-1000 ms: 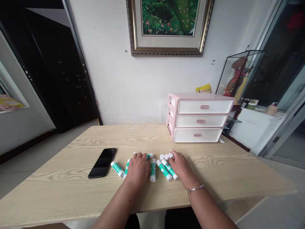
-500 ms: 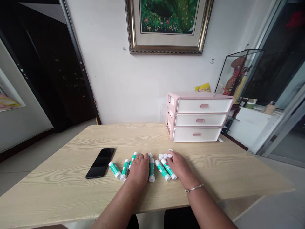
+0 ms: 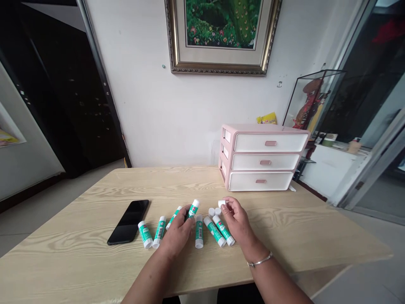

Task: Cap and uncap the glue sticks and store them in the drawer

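Several green-and-white glue sticks (image 3: 198, 231) lie in a row on the wooden table (image 3: 284, 228). My left hand (image 3: 177, 234) is closed round one glue stick (image 3: 193, 207) and holds it tilted up above the row. My right hand (image 3: 238, 220) pinches another glue stick (image 3: 222, 204) by its white cap end, just off the table. Two more glue sticks (image 3: 219, 230) rest side by side under my right hand's fingers. Two others (image 3: 152, 233) are at the left end of the row.
A black phone (image 3: 128, 221) lies face up left of the sticks. A pink three-drawer organiser (image 3: 262, 157), its drawers shut, stands at the table's back right. A framed picture (image 3: 223, 33) hangs on the wall. A glass display case (image 3: 311, 101) stands right.
Both hands were resting flat on the row of glue sticks. Now each has closed on one stick and lifted it off the table.
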Motion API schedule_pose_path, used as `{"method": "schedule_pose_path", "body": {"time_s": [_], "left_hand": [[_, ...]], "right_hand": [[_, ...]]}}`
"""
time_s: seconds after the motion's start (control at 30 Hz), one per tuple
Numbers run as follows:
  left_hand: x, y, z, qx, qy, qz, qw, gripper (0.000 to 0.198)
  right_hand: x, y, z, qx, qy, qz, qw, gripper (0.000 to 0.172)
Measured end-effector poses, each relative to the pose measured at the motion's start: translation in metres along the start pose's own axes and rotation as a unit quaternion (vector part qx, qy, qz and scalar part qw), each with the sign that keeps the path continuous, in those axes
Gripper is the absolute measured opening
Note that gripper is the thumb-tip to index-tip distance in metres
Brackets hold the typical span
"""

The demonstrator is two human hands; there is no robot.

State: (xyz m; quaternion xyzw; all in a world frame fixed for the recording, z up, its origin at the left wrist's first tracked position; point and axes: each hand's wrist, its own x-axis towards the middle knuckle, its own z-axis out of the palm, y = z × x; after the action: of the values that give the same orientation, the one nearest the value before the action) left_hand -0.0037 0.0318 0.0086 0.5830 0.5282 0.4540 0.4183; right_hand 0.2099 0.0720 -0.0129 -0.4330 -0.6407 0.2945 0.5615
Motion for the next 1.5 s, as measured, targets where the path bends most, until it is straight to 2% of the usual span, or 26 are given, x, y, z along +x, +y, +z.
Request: {"method": "schedule_pose_path", "body": {"time_s": [0.17,0.33,0.53,0.7,0.97,1.13,1.27,1.5], "left_hand": [[-0.001,-0.003,0.000,-0.049,-0.071,-0.013,0.996,0.027],[-0.004,0.000,0.004,0.007,-0.084,0.022,0.996,0.019],[-0.007,0.008,0.006,0.039,-0.115,0.007,0.993,0.022],[-0.007,0.008,0.007,0.061,-0.119,0.034,0.990,0.024],[-0.007,0.009,0.008,0.053,-0.123,0.022,0.991,0.033],[-0.009,0.015,0.008,0.023,-0.119,0.015,0.992,0.032],[-0.010,0.012,0.007,-0.025,-0.118,0.010,0.993,0.025],[-0.005,-0.008,0.003,-0.205,-0.050,-0.041,0.977,0.058]], "right_hand": [[-0.005,-0.001,0.009,0.110,-0.055,0.016,0.992,0.036],[-0.009,-0.005,0.013,0.140,-0.077,0.031,0.987,0.037],[-0.014,-0.006,0.014,0.121,-0.114,0.016,0.986,0.034],[-0.014,-0.009,0.012,0.095,-0.130,-0.003,0.987,0.034],[-0.015,-0.016,0.011,0.039,-0.131,-0.053,0.989,0.034],[-0.017,-0.017,0.011,0.012,-0.157,-0.070,0.985,0.034],[-0.019,-0.018,0.007,0.040,-0.153,-0.038,0.987,0.043],[-0.018,-0.012,0.004,0.066,-0.080,0.026,0.994,0.033]]}}
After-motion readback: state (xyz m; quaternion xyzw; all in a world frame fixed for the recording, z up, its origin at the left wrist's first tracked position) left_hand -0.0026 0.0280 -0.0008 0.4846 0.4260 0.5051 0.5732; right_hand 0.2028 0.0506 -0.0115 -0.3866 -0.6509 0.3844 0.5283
